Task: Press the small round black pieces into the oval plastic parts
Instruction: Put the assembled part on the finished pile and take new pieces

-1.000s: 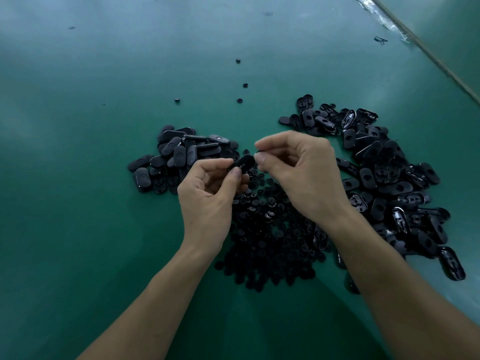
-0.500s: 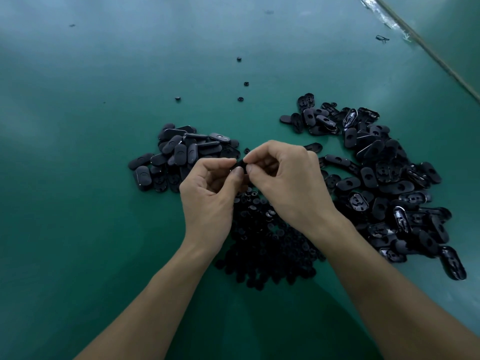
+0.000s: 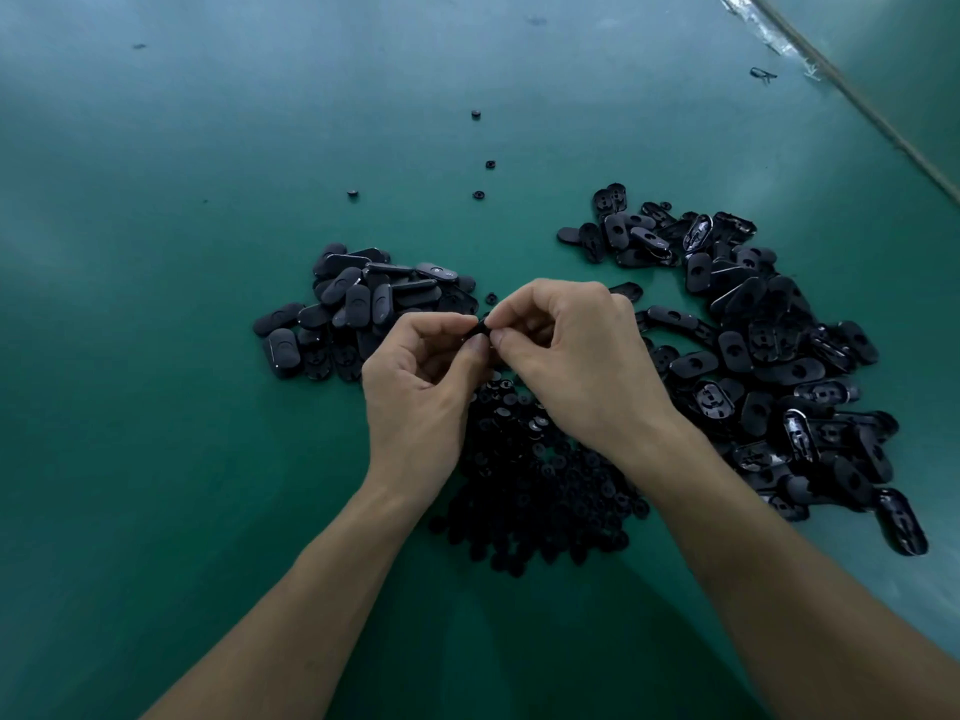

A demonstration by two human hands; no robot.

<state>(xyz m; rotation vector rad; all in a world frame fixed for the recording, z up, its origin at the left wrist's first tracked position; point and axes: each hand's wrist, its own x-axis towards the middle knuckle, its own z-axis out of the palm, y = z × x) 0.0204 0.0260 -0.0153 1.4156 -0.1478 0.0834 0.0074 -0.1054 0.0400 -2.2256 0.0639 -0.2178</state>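
Dozens of ovals [image 3: 769, 366] look unfilled by the table's [image 3: 156, 252] right edge while my left hand [image 3: 415, 392] and right hand [image 3: 576, 366] pinch one part [image 3: 483, 328].

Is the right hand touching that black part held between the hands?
Touching. The head view shows the right hand pinching the black part, which the left hand also grips.
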